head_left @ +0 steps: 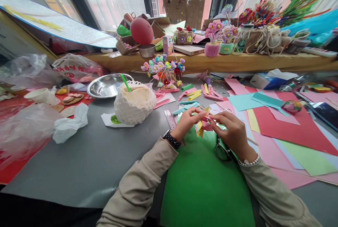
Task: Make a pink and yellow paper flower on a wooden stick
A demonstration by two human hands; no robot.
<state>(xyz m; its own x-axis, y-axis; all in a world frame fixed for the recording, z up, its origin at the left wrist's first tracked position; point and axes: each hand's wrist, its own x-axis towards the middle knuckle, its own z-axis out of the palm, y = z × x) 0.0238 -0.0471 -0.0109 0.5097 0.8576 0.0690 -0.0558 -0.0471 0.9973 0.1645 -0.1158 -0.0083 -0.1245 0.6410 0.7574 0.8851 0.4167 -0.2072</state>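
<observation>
Between my two hands is a small folded-paper piece (pixel 201 127) in yellow and pink. My left hand (pixel 188 122), with a dark dotted band at its wrist, pinches it from the left. My right hand (pixel 231 132), wearing a beaded bracelet, grips its right side with thumb and fingers. Where the fingertips meet, the folds are partly hidden. Beneath the hands lies a green sheet (pixel 206 184). Black-handled scissors (pixel 223 152) rest on it, partly under my right hand. A clear patterned ruler (pixel 170 119) lies left of my left hand. Yellow folded strips (pixel 194 94) and pink ones (pixel 213 96) lie beyond.
Coloured paper sheets (pixel 285 125) overlap on the right, near a phone (pixel 323 114). To the left stand a coconut in white foam netting (pixel 136 103) with a green straw and a metal plate (pixel 105 85). Craft flowers (pixel 165 68) and a crowded windowsill (pixel 126 61) are behind.
</observation>
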